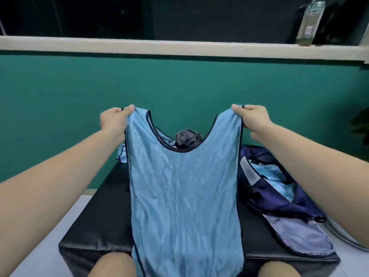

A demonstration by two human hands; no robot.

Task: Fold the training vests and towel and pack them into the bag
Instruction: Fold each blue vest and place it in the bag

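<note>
I hold the light blue vest (pixel 183 196) up at the centre of the frame. My left hand (pixel 113 119) pinches one shoulder strap between thumb and curled fingers, and my right hand (pixel 254 118) pinches the other the same way. The vest hangs down over the black bench (pixel 93 220). Through its neckline I see a crumpled grey towel (pixel 187 137). The navy bag (pixel 283 202) lies open on the bench at the right, with light blue cloth (pixel 273 174) inside.
</note>
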